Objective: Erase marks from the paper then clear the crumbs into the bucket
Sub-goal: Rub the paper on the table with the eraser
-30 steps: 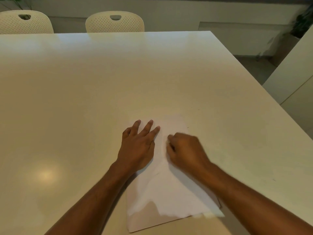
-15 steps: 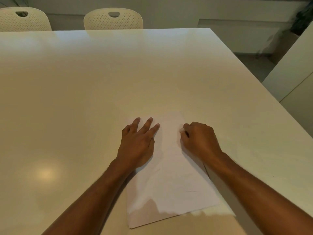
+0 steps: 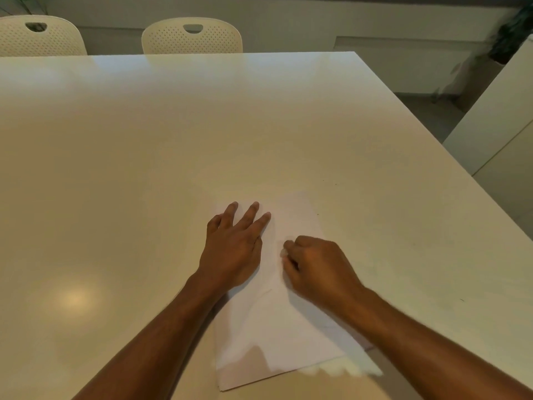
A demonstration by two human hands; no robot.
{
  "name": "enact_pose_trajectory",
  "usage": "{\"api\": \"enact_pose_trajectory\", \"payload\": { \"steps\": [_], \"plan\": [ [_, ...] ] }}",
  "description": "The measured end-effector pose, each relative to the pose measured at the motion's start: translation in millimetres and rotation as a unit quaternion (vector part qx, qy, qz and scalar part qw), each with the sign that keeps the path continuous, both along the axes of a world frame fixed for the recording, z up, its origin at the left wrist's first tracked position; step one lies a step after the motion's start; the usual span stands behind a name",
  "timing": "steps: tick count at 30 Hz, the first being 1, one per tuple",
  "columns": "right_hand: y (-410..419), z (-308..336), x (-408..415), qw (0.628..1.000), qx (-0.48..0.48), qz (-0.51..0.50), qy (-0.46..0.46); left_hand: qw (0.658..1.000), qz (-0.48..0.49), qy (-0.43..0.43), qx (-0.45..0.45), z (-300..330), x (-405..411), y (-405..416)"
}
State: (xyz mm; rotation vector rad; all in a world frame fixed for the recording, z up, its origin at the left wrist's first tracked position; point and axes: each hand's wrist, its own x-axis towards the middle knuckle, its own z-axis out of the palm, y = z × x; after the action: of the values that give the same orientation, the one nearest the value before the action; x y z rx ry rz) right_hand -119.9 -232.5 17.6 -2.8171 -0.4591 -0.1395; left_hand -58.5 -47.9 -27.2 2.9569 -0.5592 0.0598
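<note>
Erasing proceeded: the left hand [image 3: 230, 249] pressed flat, fingers straight, on the paper [image 3: 274, 327] near the table [image 3: 144, 168] edge; the right hand [image 3: 314, 267] pinched a small eraser [image 3: 284, 252]. Short strokes would avoid creasing.

White paper sheet [image 3: 274, 327] lay on cream table [image 3: 144, 168], near edge closest to camera. Left hand [image 3: 233, 249] pressed flat on sheet's left part, fingers straight and spread. Right hand [image 3: 314, 267] curled on sheet just beside it, pinching small pale object, likely eraser [image 3: 284, 252]. Two perforated cream chairs [image 3: 191, 36] stood behind table's far edge.
</note>
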Motion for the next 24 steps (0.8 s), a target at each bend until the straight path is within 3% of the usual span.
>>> {"api": "enact_pose_trajectory", "payload": {
  "steps": [4,9,14,19,24],
  "plan": [
    [-35.4,-1.6,36.3,0.990,-0.018,-0.136,-0.035,1.000,0.004,-0.003,0.003,0.0,-1.1,0.2],
    [-0.7,-0.1,-4.5,1.000,0.000,-0.016,-0.005,1.000,0.003,-0.003,0.006,-1.2,-0.4,0.2],
    [-40.0,-1.9,33.7,0.987,-0.012,-0.151,-0.046,1.000,0.000,-0.011,0.007,0.0,-1.4,0.4],
    [-6.6,1.0,-11.2,1.000,-0.003,-0.009,0.004,1.000,0.000,-0.008,0.008,-0.1,-1.2,0.3],
    [-47.8,-5.1,34.7,0.986,-0.025,-0.156,-0.049,1.000,0.005,-0.004,0.007,-1.1,-1.2,-0.4]
  ]
}}
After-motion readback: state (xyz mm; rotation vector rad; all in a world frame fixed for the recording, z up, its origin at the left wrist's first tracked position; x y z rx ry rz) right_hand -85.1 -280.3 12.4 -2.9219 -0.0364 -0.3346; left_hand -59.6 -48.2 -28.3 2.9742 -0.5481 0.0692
